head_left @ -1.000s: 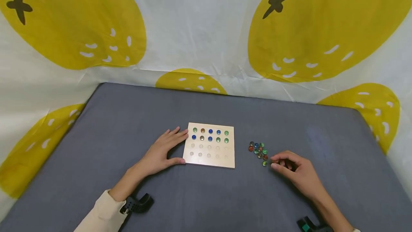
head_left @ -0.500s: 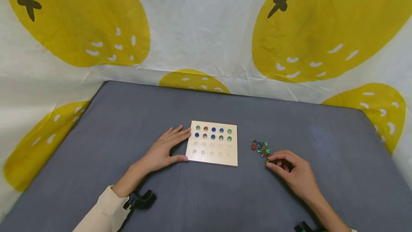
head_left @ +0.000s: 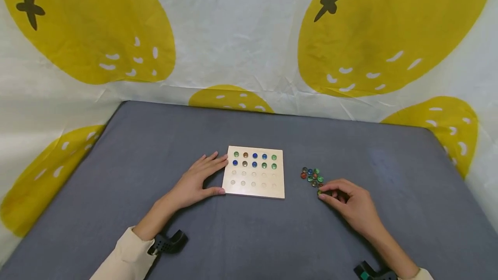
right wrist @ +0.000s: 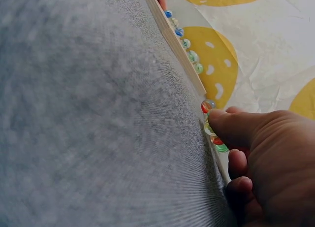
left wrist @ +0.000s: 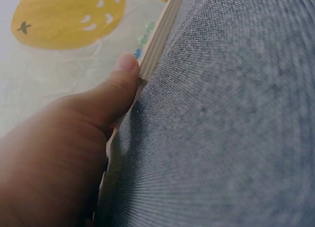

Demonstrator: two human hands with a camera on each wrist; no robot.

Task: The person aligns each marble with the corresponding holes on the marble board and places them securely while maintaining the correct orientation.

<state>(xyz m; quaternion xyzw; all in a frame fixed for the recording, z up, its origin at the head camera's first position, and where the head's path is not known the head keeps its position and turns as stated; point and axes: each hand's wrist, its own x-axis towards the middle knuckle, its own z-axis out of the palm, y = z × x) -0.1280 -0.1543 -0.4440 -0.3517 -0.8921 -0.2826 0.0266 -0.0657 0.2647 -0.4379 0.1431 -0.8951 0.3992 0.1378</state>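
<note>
A pale wooden board (head_left: 254, 190) lies flat at the table's middle. Glass marbles in green, brown and blue fill its two far rows; shallow round hollows show in the two near rows. My left hand (head_left: 194, 182) rests with straight, spread fingers along the board's left edge, the thumb (left wrist: 127, 64) by the near corner. To the right of the board, my right hand (head_left: 354, 204) pinches a yellow-green marble (head_left: 319, 192) between thumb and index finger, at the near end of a loose cluster. In the right wrist view the thumb partly hides the marbles (right wrist: 207, 106).
Several loose marbles, among them a red one (head_left: 303, 176) and a green one (head_left: 320, 179), sit close together between board and right hand. Grey cloth (head_left: 249, 237) covers the table. Behind it hangs a white curtain (head_left: 237, 25) with yellow fruit prints.
My right hand has moved slightly left to the nearest marble of the cluster, and its thumb and index finger have closed on it. The left hand stays at the board's edge.
</note>
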